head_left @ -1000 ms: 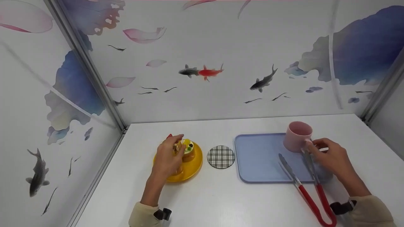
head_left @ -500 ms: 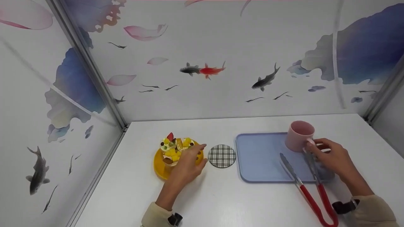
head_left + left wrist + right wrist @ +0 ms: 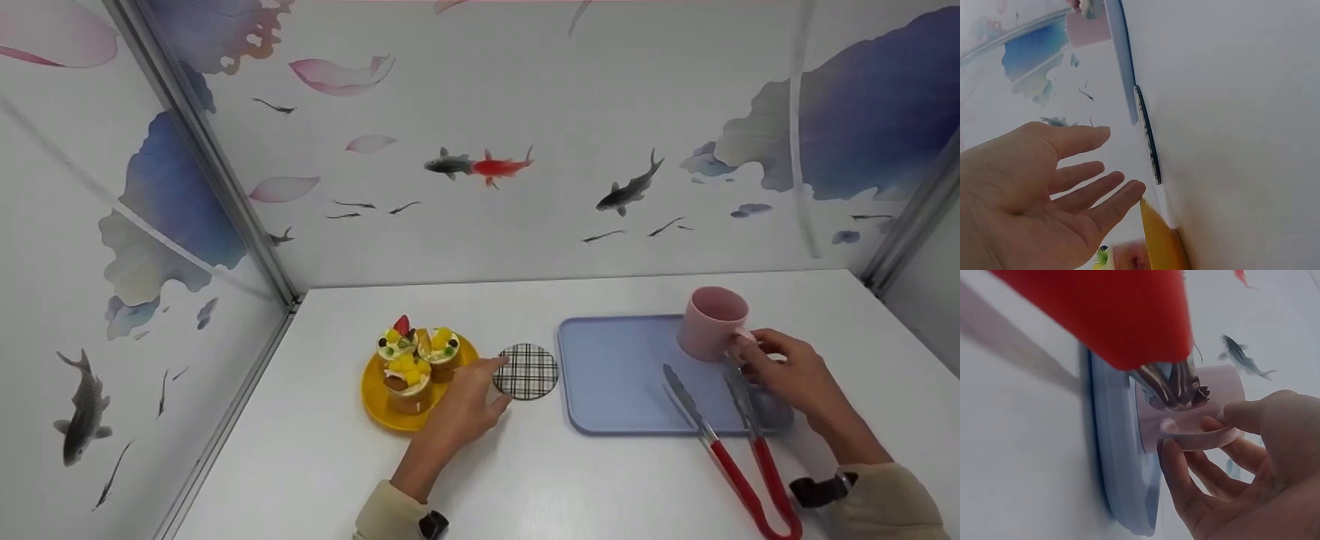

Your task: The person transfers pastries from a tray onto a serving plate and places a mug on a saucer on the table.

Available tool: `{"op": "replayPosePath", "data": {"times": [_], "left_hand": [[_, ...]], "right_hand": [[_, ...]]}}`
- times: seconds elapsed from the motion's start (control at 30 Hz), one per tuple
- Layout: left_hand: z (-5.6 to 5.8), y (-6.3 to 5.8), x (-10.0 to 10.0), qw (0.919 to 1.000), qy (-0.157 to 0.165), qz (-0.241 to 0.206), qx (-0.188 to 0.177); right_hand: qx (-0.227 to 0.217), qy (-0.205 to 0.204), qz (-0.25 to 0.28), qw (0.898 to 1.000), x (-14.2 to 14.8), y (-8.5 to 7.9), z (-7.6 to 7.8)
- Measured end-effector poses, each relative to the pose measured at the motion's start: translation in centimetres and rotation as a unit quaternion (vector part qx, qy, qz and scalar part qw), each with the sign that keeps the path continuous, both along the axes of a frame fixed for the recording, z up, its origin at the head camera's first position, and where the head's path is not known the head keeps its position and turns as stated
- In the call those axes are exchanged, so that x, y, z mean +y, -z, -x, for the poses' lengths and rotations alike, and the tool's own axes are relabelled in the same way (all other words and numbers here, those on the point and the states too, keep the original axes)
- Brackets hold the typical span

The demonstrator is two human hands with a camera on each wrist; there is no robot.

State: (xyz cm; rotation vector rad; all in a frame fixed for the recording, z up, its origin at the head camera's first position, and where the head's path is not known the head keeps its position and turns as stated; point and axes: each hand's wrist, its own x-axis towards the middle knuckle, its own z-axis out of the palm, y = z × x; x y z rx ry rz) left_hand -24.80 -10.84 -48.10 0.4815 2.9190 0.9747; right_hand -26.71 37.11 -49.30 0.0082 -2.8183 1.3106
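Observation:
My left hand (image 3: pixel 466 401) hovers between the yellow plate (image 3: pixel 384 420) and the round plaid coaster (image 3: pixel 527 373), thumb and fingers spread. In the left wrist view its fingers (image 3: pixel 1089 194) are fairly straight with nothing between them, apart from the coaster (image 3: pixel 1148 138). My right hand (image 3: pixel 787 371) holds the handle of a pink mug (image 3: pixel 705 330), which stands upright on the blue tray (image 3: pixel 615 375). The right wrist view shows thumb and fingertips about the mug handle (image 3: pixel 1202 439). Tongs with red handles (image 3: pixel 739 480) lean over the tray's front edge beside the right hand.
Several small cream-and-fruit dessert cups (image 3: pixel 409 375) stand on the yellow plate. The white table (image 3: pixel 540 480) meets a back wall (image 3: pixel 480 247) painted with fish and a side wall (image 3: pixel 45 262) at the left.
My left hand has moved right from over the dessert cups to the coaster's left side, uncovering the cups. My right hand stays at the mug handle; mug and tongs hold their places.

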Motion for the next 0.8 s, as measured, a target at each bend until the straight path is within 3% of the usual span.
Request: {"op": "replayPosePath", "data": {"times": [0.43, 0.63, 0.8], "left_hand": [[0.8, 0.6, 1.8, 0.9984, -0.011, 0.025, -0.049], [1.0, 0.9, 1.7, 0.9973, -0.005, 0.038, -0.062], [1.0, 1.1, 1.4, 0.9978, 0.016, 0.044, -0.046]], "right_hand": [[-0.046, -0.014, 0.034, 0.998, -0.1, 0.3, 0.5], [-0.035, -0.013, 0.039, 0.999, -0.1, 0.2, 0.5], [-0.009, -0.012, 0.044, 0.999, 0.1, 0.3, 0.3]]}}
